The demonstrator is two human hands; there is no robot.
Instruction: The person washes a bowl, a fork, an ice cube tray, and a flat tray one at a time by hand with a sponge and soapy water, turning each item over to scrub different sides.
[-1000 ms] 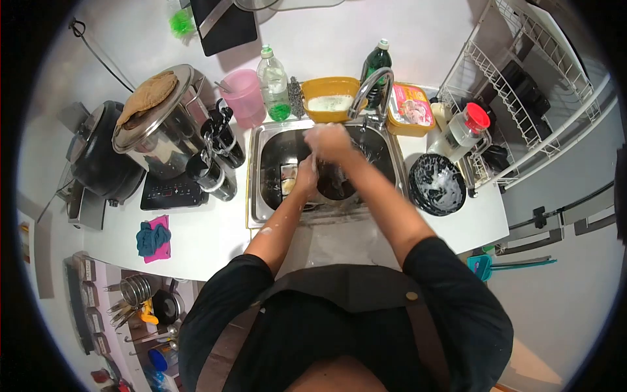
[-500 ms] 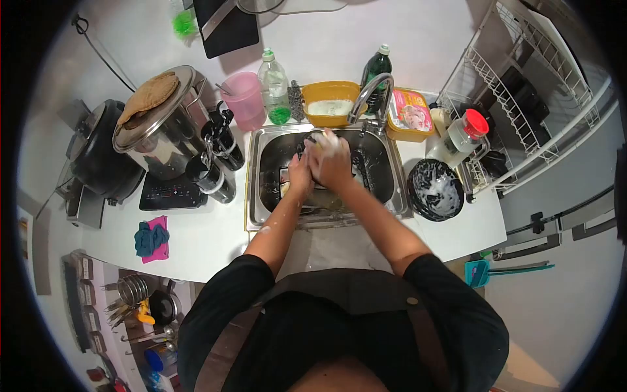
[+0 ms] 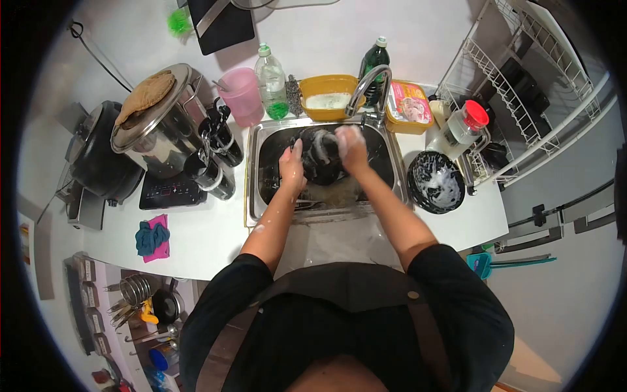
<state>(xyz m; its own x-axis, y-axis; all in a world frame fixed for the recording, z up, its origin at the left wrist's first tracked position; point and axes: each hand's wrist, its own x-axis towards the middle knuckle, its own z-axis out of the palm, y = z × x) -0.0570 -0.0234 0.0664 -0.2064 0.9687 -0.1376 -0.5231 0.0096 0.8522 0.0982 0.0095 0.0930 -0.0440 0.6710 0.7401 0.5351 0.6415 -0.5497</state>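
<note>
A soapy black bowl [image 3: 321, 172] is set in the steel sink [image 3: 253, 179], nearer its back edge than its front, between the two hands; its left rim is grasped by the left hand [image 3: 292, 168]; its right side is neared by the foam-covered right hand [image 3: 353, 147], whose grip cannot be told under suds; the outline being roundish, no long axis is shown.

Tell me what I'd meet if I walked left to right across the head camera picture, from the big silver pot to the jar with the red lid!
Big silver pot, pink cup, left hand, soapy black dish, right hand, tub with a pink label, jar with the red lid.
</note>
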